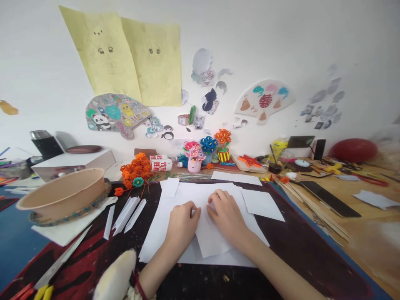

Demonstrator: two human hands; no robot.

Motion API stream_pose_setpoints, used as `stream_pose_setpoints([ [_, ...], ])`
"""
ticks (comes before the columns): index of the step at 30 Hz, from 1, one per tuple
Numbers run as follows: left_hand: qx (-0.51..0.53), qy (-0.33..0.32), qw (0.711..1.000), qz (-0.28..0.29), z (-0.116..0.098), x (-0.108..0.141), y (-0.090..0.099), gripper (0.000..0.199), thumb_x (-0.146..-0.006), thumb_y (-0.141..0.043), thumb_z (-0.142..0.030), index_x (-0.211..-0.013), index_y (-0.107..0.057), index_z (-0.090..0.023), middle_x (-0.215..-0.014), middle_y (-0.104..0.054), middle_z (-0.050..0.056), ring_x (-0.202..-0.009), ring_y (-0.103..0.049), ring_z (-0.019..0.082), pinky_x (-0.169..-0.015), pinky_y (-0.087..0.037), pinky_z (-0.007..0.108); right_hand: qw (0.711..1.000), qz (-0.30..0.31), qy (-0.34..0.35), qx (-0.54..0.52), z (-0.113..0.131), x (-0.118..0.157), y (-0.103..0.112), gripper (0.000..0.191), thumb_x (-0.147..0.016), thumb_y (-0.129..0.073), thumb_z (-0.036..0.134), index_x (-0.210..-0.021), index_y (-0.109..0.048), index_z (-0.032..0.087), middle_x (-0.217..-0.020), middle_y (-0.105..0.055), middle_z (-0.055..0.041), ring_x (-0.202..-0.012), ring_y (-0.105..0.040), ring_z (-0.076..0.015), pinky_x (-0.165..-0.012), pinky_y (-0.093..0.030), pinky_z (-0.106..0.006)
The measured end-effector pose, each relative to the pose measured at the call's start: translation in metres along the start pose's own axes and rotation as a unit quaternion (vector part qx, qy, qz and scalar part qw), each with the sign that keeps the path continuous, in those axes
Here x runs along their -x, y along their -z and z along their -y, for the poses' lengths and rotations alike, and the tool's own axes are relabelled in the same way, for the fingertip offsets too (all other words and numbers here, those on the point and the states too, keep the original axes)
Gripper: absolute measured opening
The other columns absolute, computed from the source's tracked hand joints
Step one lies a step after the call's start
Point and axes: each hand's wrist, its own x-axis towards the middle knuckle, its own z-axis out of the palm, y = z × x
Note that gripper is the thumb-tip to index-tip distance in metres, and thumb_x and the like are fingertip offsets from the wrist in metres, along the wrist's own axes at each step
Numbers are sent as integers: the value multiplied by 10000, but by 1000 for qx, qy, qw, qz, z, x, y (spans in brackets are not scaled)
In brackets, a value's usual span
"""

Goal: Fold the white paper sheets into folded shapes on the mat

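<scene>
A small piece of white paper (211, 243) lies at a slant on a stack of larger white sheets (156, 239). My left hand (183, 223) is at its left edge, fingers curled and thumb against the index finger, pinching the paper; the exact contact is partly hidden. From the right, my right hand (228, 214) rests over the same piece with bent fingers, its thumb apart from the index finger. Another white rectangle (262, 204) lies to the right of the stack, and a small one (171, 187) overlaps its upper left. Several folded paper strips (126, 214) lie to the left.
Scissors (59, 262) lie at the lower left, below a beige basin (62, 189). Orange pipe-cleaner flowers (136, 168) and small flower pots (194, 164) stand along the back. Wooden sticks (315, 208) and a dark phone-like slab (329, 198) lie at the right.
</scene>
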Motion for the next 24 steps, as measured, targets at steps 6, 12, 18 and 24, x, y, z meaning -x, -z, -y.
stream_pose_setpoints([
  [6, -62, 6, 998, 6, 0, 2, -1, 201, -853, -505, -242, -694, -615, -187, -595, -592, 32, -583, -557, 183, -544, -255, 260, 998, -16, 34, 40, 0, 2, -8, 340, -891, -455, 153, -1229, -473, 132, -1156, -566, -146, -1107, -506, -279, -895, -442, -443],
  [12, -94, 9, 995, 27, 0, 2, 2, 217, -844, -488, -248, -702, -640, -183, -644, -633, 62, -637, -604, 210, -541, -259, 271, 997, -5, 33, 74, -5, 6, -14, 329, -926, -401, 205, -1235, -470, 117, -1263, -519, -186, -1196, -458, -305, -964, -390, -501],
  [18, -85, 4, 996, 31, 0, 2, 2, 224, -837, -474, -224, -684, -632, -180, -651, -640, 76, -654, -610, 226, -560, -278, 278, 997, -1, 40, 73, -5, 6, -14, 329, -922, -367, 172, -1236, -463, 156, -1259, -529, -167, -1200, -459, -299, -953, -383, -505],
  [24, -50, 10, 998, 36, -2, 3, 8, 252, -835, -472, -246, -628, -599, -179, -609, -630, 61, -617, -584, 207, -568, -286, 277, 998, 12, 20, 54, -3, 5, -13, 342, -885, -408, 139, -1221, -472, 140, -1214, -548, -159, -1167, -477, -287, -952, -396, -466],
])
